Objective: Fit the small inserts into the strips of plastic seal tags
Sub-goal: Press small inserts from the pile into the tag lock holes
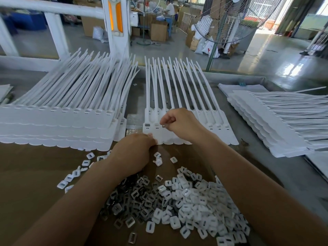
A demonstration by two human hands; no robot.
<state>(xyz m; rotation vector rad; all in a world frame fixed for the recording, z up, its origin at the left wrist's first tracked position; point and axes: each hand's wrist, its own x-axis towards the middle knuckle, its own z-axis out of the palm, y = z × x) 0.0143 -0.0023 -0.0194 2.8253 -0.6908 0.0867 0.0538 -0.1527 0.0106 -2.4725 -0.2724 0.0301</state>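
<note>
The strip of seal tags (188, 128) being worked on lies flat in the middle of the desk (266, 157), its row of heads running left to right and its long tails pointing away toward the far edge. The right hand (179, 124) hovers over the heads near the strip's left end, fingers curled in tight, with thumb and forefinger pinched on what looks like a small metal insert (162, 126); it is too small to be sure. Just to the left of that pinch sit two heads: the leftmost pocket (147, 125) shows grey, so I'd judge it already filled, while the one beside it looks open. So the insert sits almost directly above the row, and the next empty pocket lies just beside and below the fingertips, a short drop down and slightly left. The left hand (134, 151) is closed loosely, knuckles up, its fingertips touching the strip's near edge at the left corner, apparently steadying it. Behind both wrists, toward the near edge, lies the heap of loose inserts (177, 201), darker metal pieces on the left, white plastic ones on the right. Stacks of further strips (58, 125) rest at the left and right sides.
</note>
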